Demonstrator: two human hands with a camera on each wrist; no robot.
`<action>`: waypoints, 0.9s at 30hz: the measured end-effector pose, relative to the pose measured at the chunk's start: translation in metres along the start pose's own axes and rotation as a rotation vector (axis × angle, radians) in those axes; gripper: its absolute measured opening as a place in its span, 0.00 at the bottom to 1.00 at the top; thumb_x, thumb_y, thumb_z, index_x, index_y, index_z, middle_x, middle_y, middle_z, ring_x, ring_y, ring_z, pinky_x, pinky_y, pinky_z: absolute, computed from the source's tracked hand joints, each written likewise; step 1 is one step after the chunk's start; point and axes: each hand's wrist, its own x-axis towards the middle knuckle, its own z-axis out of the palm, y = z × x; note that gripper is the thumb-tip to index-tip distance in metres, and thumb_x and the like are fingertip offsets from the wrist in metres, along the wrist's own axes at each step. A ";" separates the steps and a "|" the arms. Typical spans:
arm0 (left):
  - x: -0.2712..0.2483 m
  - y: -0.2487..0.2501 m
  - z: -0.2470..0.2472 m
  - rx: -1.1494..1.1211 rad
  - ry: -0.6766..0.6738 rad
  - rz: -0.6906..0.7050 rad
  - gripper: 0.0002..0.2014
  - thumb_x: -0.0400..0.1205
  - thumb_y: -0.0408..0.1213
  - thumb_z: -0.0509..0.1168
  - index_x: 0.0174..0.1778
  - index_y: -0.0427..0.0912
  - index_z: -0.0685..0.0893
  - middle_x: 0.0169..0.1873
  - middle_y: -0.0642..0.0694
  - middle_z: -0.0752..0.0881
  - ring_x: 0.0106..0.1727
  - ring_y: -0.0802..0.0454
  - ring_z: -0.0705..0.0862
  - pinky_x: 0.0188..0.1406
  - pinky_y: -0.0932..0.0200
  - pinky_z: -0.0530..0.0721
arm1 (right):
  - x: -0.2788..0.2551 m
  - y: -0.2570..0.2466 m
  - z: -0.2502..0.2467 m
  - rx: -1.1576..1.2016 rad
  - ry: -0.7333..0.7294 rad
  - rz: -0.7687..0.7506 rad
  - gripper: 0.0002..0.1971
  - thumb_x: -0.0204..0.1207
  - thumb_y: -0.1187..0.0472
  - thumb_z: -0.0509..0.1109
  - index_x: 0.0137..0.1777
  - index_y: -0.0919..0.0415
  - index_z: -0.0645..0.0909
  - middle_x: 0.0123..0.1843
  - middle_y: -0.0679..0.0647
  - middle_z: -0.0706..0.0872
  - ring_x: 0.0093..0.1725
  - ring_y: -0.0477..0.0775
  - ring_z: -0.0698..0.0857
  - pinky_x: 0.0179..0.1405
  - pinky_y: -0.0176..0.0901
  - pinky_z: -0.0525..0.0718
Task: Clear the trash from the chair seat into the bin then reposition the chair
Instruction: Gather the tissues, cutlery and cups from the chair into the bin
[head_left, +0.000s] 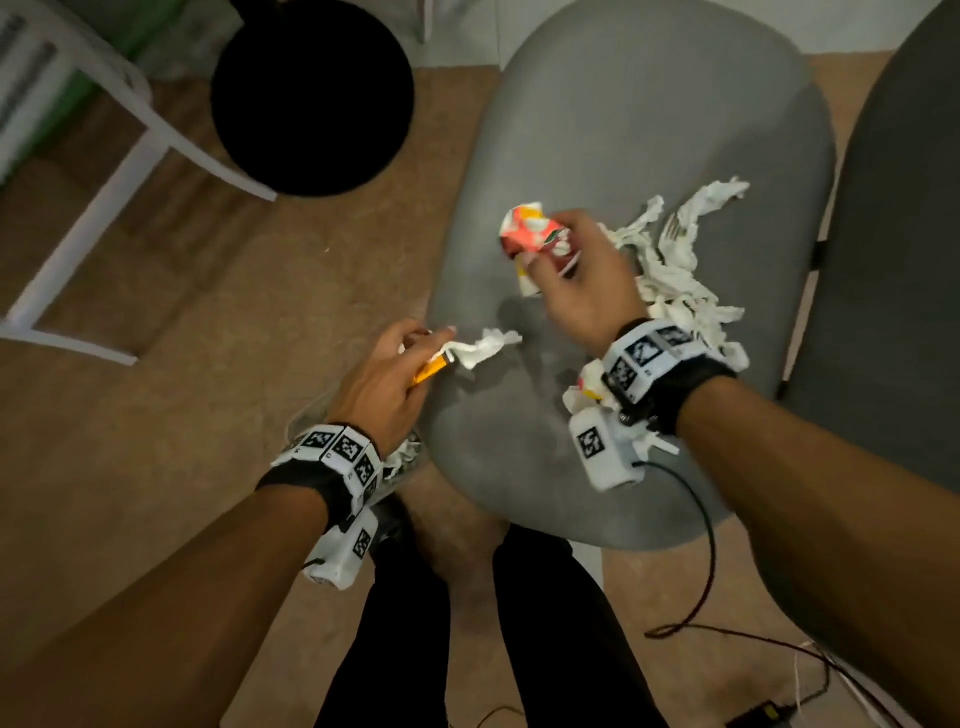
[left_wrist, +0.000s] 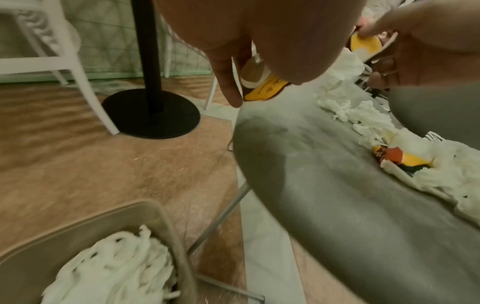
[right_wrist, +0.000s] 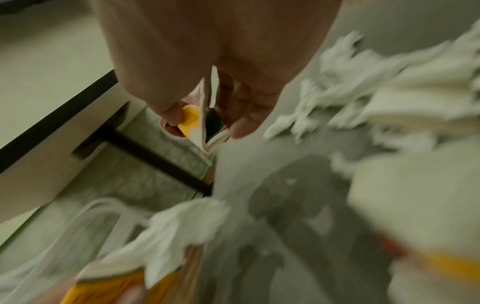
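Head view: right hand (head_left: 576, 275) grips red carton (head_left: 535, 236) over chair seat (head_left: 597, 156); left hand (head_left: 384, 384) pinches tissue (head_left: 485, 349), yellow wrapper (head_left: 428, 372).

Seat (head_left: 623, 130): grey, matt, smooth moulded shell, faintly scuffed; its legs (left_wrist: 218, 218) are thin bare metal. Tissues (head_left: 675, 260): white, crumpled soft paper, torn at the edges. Wrapper (head_left: 535, 234): creased printed paper, red, yellow and white, slightly glossy. Carton (left_wrist: 262, 86): yellow printed card, smooth. Bin (left_wrist: 166, 232): beige plastic, smooth and matt, with white paper inside. Floor (head_left: 260, 286): tan wood-grain surface, low sheen. Stand base (head_left: 311, 93): black, matt disc.
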 end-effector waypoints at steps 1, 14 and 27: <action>-0.011 -0.009 -0.001 -0.008 0.041 -0.025 0.23 0.84 0.34 0.65 0.74 0.57 0.78 0.70 0.47 0.74 0.65 0.49 0.79 0.58 0.57 0.81 | -0.010 -0.011 0.021 -0.029 -0.102 -0.022 0.20 0.78 0.47 0.71 0.68 0.52 0.76 0.55 0.50 0.89 0.53 0.53 0.89 0.58 0.50 0.85; -0.129 -0.156 0.043 -0.193 -0.034 -0.459 0.21 0.84 0.39 0.64 0.74 0.50 0.79 0.67 0.39 0.80 0.67 0.39 0.80 0.66 0.51 0.78 | -0.128 0.017 0.259 -0.292 -0.579 0.338 0.20 0.74 0.37 0.58 0.63 0.43 0.67 0.56 0.57 0.89 0.56 0.63 0.88 0.59 0.53 0.86; -0.131 -0.204 0.042 -0.299 -0.068 -0.651 0.20 0.80 0.32 0.65 0.69 0.41 0.81 0.60 0.42 0.86 0.58 0.41 0.85 0.63 0.46 0.83 | -0.125 0.023 0.281 -0.450 -0.728 0.342 0.36 0.76 0.48 0.65 0.82 0.53 0.57 0.64 0.63 0.87 0.59 0.69 0.87 0.60 0.59 0.86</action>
